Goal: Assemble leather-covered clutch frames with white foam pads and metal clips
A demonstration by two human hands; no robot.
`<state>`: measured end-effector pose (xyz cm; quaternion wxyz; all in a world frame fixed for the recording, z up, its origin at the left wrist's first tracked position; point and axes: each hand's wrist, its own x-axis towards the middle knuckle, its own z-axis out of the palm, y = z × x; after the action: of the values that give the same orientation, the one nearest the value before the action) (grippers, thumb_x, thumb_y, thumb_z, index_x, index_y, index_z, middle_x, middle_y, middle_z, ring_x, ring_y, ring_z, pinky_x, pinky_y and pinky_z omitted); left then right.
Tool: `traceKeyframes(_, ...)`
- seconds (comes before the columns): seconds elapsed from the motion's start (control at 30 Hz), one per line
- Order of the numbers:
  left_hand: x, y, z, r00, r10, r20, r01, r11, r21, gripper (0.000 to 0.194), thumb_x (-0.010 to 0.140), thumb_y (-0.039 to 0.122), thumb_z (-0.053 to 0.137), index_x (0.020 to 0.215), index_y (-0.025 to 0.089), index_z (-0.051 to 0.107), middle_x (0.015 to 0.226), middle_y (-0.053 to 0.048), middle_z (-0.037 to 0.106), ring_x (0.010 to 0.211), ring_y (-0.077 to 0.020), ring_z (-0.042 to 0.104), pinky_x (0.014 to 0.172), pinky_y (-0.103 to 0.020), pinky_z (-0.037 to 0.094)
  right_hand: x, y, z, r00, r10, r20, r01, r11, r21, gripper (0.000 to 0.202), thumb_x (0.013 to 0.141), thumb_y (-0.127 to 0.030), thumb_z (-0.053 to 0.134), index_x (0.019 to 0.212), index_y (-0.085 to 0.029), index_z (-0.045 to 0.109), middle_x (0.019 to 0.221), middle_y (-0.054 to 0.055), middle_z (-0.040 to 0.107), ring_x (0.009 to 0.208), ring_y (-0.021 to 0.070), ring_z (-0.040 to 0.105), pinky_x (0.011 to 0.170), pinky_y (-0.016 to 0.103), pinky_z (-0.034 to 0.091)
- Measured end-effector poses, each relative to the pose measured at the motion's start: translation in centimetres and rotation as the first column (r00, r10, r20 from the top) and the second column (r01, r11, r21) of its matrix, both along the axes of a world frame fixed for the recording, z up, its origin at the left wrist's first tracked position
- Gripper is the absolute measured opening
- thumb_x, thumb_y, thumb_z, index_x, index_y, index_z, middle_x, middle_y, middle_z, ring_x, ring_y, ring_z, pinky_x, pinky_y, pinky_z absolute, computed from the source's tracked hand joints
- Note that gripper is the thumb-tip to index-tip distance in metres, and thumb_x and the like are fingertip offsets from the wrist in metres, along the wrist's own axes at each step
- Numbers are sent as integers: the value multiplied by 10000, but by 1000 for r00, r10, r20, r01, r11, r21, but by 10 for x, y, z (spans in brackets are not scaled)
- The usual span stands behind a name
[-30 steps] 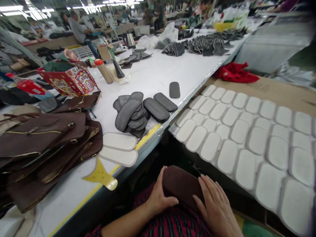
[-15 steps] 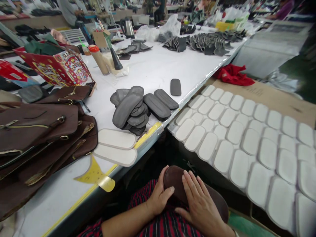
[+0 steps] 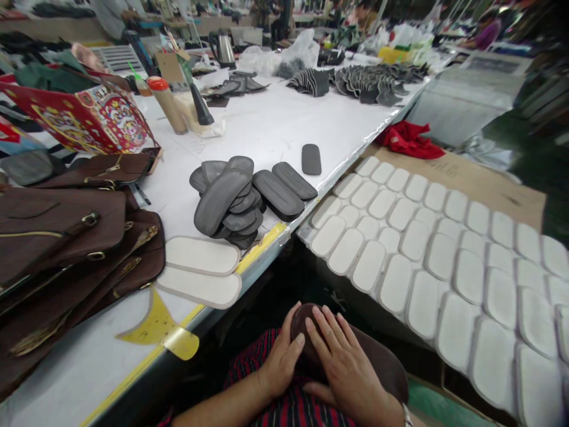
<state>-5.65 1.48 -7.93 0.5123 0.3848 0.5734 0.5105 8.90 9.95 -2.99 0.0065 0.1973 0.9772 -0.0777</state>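
Note:
A dark brown, rounded leather piece [image 3: 383,354] lies across my lap, over striped red and black cloth. My left hand [image 3: 281,363] grips its left end, thumb on top and fingers along the edge. Flat on its upper surface rests my right hand [image 3: 349,365], with fingers stretched out; the palm hides part of the leather. Ahead on the table, two long white oval pieces [image 3: 202,255] lie side by side. Behind them is a loose pile of grey oval pads [image 3: 222,201], with a neater stack [image 3: 279,193] next to it.
Rows of white oval pieces [image 3: 475,279] cover a low board at the right. Brown bags [image 3: 66,231] are heaped on the left of the white table [image 3: 284,121]. A yellow template [image 3: 153,320] lies near the table edge. A red cloth [image 3: 409,140] sits farther back.
My right hand has slid a little left and up over the leather, toward my left hand. The view has turned slightly right, and my left hand keeps its hold.

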Motion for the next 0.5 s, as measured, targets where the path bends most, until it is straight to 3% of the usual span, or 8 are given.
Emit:
traceKeyframes(0.23,2,11,13,992,86,-92,-99,984,-148,406,877,372,400,1248,206,386,1330,-76,448,1239,-203,397,1043,-415,321,-1,-2,16,989,-143,-36,136,980,-147,789,735,-558,551,1375,-184,281,1461,108,204,1326,301,166,1065,474,193)
traceKeyframes(0.3,0,16,17,987,81,-139,-106,978,-182,401,862,397,421,1209,197,414,1282,-87,491,1197,-216,446,1010,-418,360,10,3,21,965,-260,-37,249,950,-187,744,763,-549,518,1368,-182,292,1440,87,274,1321,271,199,1077,461,183)
traceKeyframes(0.37,-4,23,20,979,58,-194,-100,972,-211,430,832,422,467,1189,186,424,1222,-93,534,1139,-228,500,976,-419,393,29,8,21,888,-459,-27,447,875,-183,794,735,-569,539,1358,-135,306,1405,124,334,1301,291,243,1072,480,183)
traceKeyframes(0.43,-9,30,24,971,-10,-238,-49,969,-243,508,772,431,554,1192,177,424,1163,-92,571,1081,-241,542,946,-419,418,53,12,18,774,-633,14,622,758,-196,863,671,-608,586,1321,-88,357,1339,180,411,1243,336,334,1040,506,223)
traceKeyframes(0.5,-15,37,26,963,-106,-248,34,960,-278,574,712,421,627,1189,166,435,1120,-91,596,1045,-251,562,933,-415,427,77,15,14,676,-730,97,722,631,-282,795,659,-623,590,1236,-93,455,1191,186,546,1100,343,486,949,494,339)
